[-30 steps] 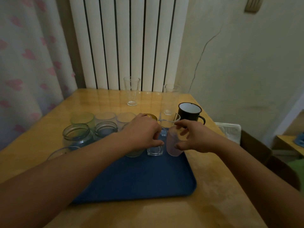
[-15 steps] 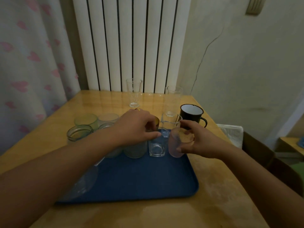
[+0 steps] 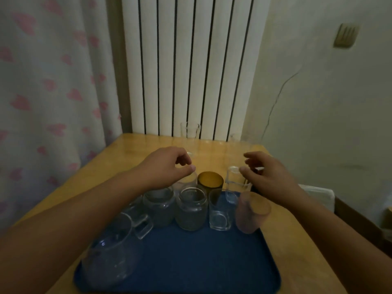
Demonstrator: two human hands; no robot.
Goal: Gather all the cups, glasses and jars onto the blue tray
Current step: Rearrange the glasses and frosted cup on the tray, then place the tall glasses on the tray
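The blue tray (image 3: 191,262) lies on the wooden table in front of me. Along its far part stand a large clear pitcher (image 3: 110,262), a glass mug (image 3: 140,224), two glass jars (image 3: 158,206) (image 3: 191,211), a small square glass (image 3: 219,215) and a frosted pink cup (image 3: 251,213). Just behind them are an amber cup (image 3: 210,180), a clear handled glass (image 3: 234,183) and a clear glass (image 3: 185,181). My left hand (image 3: 167,166) hovers over that clear glass, fingers curled and holding nothing. My right hand (image 3: 269,175) is spread, its thumb by the handled glass's rim.
Two tall clear glasses (image 3: 189,131) (image 3: 239,143) stand at the table's far edge before the white radiator (image 3: 191,60). A curtain hangs at the left. A white cloth (image 3: 318,194) lies off the table's right side. A dark cup behind my right hand is mostly hidden.
Both hands have let go of the square glass and the pink cup and moved farther away over the back row. The camera has tilted, so the tray shows lower.
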